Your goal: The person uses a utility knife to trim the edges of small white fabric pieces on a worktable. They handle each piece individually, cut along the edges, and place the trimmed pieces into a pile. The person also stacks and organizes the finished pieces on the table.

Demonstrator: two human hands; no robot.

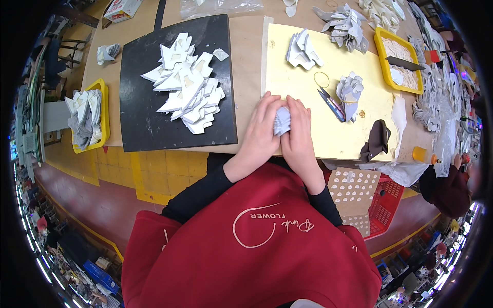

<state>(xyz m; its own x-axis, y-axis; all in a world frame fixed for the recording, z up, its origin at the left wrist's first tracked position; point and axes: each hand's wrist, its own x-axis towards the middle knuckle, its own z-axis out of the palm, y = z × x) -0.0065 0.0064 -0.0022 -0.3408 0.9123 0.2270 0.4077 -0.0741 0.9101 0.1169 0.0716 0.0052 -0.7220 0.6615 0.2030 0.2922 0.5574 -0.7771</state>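
Both my hands are cupped around a small stack of pale grey-blue cut pieces (282,121) at the table's front edge. My left hand (259,128) closes on it from the left, and my right hand (299,128) presses from the right. The palms hide part of the stack. Just right of my hands, on a yellow sheet (303,108), lie scissors (334,106), a bundle of grey pieces (350,92) and a loose rubber band (321,85). Farther back on the sheet sits a small pile of white-grey pieces (303,50).
On the left, a black board (144,120) carries a large heap of white cut pieces (187,84). A yellow basket (106,123) stands beyond it. A divided yellow tray (380,43), dark cloth (376,141) and orange bottle (421,154) are on the right. A red crate (386,208) stands below.
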